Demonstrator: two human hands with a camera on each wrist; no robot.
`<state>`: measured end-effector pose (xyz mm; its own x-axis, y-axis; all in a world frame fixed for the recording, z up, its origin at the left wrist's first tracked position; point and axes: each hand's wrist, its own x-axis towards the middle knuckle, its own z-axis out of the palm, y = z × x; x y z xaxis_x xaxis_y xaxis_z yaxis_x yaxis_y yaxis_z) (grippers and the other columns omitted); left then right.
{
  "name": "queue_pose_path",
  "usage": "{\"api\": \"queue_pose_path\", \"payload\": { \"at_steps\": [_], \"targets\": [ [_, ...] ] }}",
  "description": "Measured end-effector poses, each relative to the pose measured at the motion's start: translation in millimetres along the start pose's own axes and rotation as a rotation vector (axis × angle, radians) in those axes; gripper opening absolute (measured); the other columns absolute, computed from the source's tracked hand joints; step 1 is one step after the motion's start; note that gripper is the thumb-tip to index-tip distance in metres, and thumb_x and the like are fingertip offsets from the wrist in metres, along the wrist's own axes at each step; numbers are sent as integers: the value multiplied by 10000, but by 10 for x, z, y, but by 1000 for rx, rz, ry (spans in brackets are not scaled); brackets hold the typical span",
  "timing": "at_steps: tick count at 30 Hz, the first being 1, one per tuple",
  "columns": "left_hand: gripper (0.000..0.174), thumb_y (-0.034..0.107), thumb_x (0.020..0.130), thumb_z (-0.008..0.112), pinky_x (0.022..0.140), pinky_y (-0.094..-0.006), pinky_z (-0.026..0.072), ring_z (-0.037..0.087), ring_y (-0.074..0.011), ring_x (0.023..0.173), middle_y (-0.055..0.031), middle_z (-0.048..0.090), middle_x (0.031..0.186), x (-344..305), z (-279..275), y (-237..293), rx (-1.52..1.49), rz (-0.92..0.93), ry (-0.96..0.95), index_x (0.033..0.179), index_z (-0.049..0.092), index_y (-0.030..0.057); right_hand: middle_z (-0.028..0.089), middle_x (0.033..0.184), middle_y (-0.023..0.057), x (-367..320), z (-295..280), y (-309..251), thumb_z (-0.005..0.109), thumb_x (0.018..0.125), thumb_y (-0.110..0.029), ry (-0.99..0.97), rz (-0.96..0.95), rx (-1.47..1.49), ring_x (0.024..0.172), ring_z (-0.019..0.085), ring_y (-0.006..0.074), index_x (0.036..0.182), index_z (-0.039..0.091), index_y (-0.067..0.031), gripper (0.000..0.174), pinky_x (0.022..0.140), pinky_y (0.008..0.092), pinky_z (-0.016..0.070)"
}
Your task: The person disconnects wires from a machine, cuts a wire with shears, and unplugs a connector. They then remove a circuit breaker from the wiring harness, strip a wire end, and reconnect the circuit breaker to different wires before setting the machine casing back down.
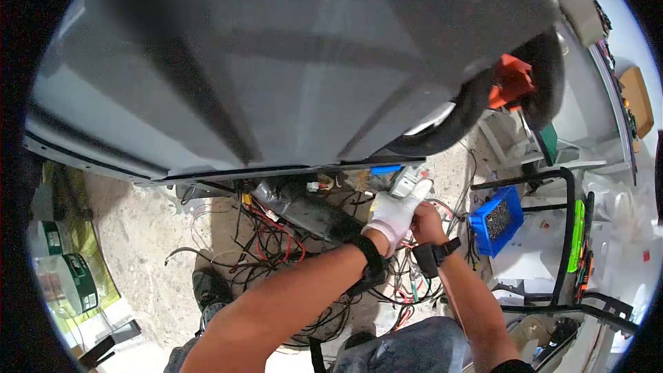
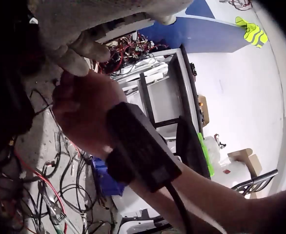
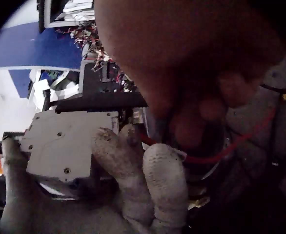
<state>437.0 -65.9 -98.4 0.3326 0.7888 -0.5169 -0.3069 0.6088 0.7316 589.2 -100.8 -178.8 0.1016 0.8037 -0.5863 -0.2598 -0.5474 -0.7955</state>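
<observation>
My left hand (image 1: pixel 396 215), in a white work glove, grips a light-grey circuit breaker (image 3: pixel 60 141) with a stepped outline and small round recesses in its flat side. In the right wrist view, the gloved fingertips (image 3: pixel 165 170) lie along the breaker's near end. My bare right hand (image 1: pixel 428 224) is close beside the glove, its fingers curled. A red wire (image 3: pixel 206 160) passes just below those fingers; I cannot tell whether they pinch it. Above both hands, the edge of a big grey panel (image 1: pixel 297 97) overhangs the work.
Black and red cables (image 1: pixel 276 235) lie tangled on the concrete floor, with a thick black sleeve (image 1: pixel 307 214) among them. To the right sits a blue bin (image 1: pixel 483 240) of small parts, near a black tubular frame (image 1: pixel 568 235). A green tub (image 1: pixel 79 283) stands at the left.
</observation>
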Motion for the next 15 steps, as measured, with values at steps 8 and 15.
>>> {"api": "queue_pose_path", "payload": {
  "at_steps": [8, 15],
  "targets": [
    [369, 435, 787, 624, 506, -244, 391, 504, -71, 569, 26, 592, 711, 102, -71, 85, 77, -94, -25, 915, 654, 90, 515, 613, 1, -145, 177, -210, 487, 811, -98, 63, -95, -107, 469, 429, 77, 784, 583, -12, 131, 419, 206, 297],
    [415, 391, 716, 702, 526, -297, 445, 554, -111, 594, -45, 626, 697, 49, -89, 118, -37, -9, -83, 827, 658, -6, 479, 587, -12, -144, 187, -217, 534, 800, -127, 82, -91, -114, 475, 389, 62, 696, 553, -37, 139, 445, 216, 284]
  ]
}}
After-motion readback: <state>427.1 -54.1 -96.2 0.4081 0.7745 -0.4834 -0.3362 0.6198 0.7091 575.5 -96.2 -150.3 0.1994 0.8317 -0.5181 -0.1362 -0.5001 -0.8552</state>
